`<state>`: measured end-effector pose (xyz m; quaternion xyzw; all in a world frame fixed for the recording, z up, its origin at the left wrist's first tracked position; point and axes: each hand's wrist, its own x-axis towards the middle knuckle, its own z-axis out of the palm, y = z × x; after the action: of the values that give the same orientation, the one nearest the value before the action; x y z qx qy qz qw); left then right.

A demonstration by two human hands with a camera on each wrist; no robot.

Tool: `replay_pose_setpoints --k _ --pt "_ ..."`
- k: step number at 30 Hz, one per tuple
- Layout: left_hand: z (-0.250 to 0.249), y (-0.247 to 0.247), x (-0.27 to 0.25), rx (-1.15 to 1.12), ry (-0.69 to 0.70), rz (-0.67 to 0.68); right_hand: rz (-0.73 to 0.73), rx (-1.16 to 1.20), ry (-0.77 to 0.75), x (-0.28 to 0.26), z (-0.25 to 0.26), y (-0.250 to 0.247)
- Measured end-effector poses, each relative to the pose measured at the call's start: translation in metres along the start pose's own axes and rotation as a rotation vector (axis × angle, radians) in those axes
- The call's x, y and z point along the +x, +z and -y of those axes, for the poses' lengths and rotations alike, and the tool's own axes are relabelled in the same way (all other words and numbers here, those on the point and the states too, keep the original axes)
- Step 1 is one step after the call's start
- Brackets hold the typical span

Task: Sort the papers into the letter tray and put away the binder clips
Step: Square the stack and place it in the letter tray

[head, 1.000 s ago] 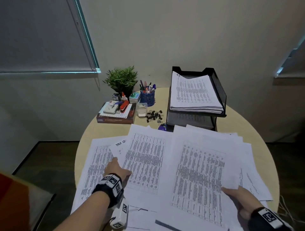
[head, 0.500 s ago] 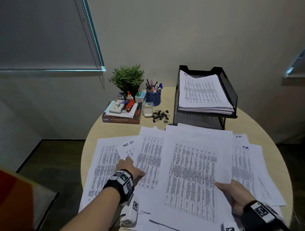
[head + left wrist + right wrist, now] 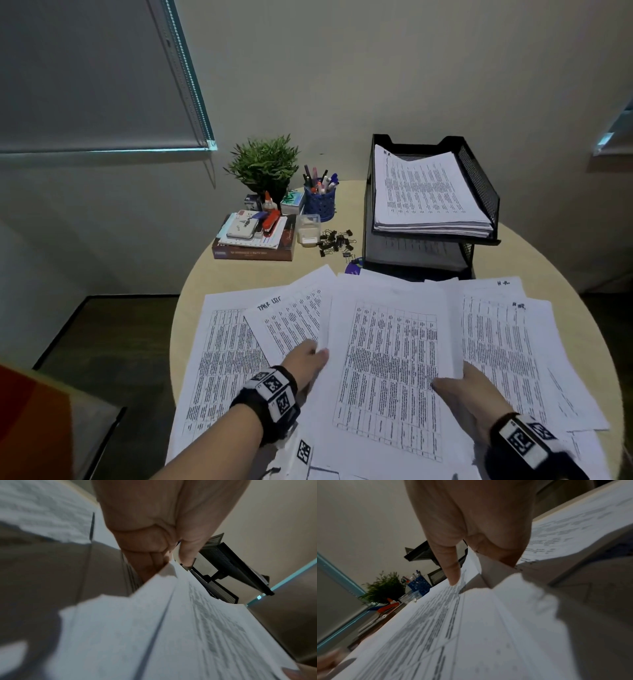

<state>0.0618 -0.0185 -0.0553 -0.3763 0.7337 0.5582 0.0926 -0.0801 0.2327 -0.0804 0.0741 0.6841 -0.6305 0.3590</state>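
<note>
So from the head cam you get the whole round table (image 3: 239,274): a stack of printed sheets (image 3: 387,370) lifted in the middle, left hand (image 3: 306,363) pinching its left edge and right hand (image 3: 469,397) gripping the right edge, thumb on top. More loose papers (image 3: 503,346) are spread flat under and around it. At the back sits the black mesh letter tray (image 3: 479,178) with a pile already in the top tier, and just left of it a little heap of binder clips (image 3: 335,240) beside a clear plastic box (image 3: 308,229). A potted plant (image 3: 263,164) and blue pen cup (image 3: 320,202) stand behind those.

The left wrist cam is blurry, but it shows what the head view hides: fingers (image 3: 149,543) curled under the sheets with the thumb (image 3: 188,545) clamped on top.

Right wrist cam, same deal: thumb (image 3: 452,569) pressing down on the print, the other fingers (image 3: 498,545) tucked underneath the edge.
</note>
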Motion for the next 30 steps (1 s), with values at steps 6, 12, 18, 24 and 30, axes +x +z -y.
replay_pose_setpoints --k 6,12,18,24,30 --pt "0.009 0.019 0.0 -0.17 0.014 0.13 0.017 -0.05 0.052 -0.008 0.012 0.004" --pt "0.003 0.008 0.003 0.129 0.1 -0.163 -0.027 -0.116 0.096 -0.005 0.006 -0.001" --pt "0.019 -0.022 0.01 0.184 -0.182 -0.537 -0.136 -0.156 0.016 0.0 0.002 -0.01" --pt "0.019 -0.035 0.015 -0.094 -0.167 -0.457 -0.117 -0.094 0.027 -0.004 0.003 -0.018" --pt "0.019 -0.039 0.019 0.152 0.048 -0.369 -0.04 -0.033 0.045 -0.011 0.017 -0.017"
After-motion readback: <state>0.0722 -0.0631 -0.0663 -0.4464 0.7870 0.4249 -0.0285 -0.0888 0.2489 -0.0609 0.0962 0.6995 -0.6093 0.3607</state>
